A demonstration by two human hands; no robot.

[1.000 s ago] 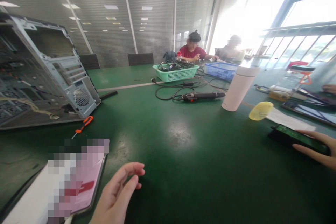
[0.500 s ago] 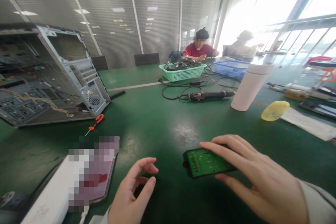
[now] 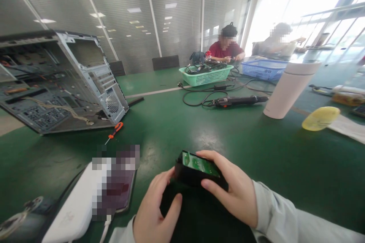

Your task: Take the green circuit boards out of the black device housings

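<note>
A black plastic case with a green circuit board in its open top is tilted above the green table. My right hand grips it from the right, thumb on the near side and fingers over the far side. My left hand is at the case's left end, thumb and fingers apart. Its fingertips are at the case's corner; whether they press on it I cannot tell. To the left of that hand lie a phone, partly blurred out, and a white power bank with a cable.
An opened computer case stands at left, with an orange-handled screwdriver before it. Farther off are a corded electric screwdriver, a green basket of cables, a blue basket, a pink tumbler and two people.
My right hand has brought the black case with the circuit board in from the far right to my left hand and tilted it. The view has turned rightward.
</note>
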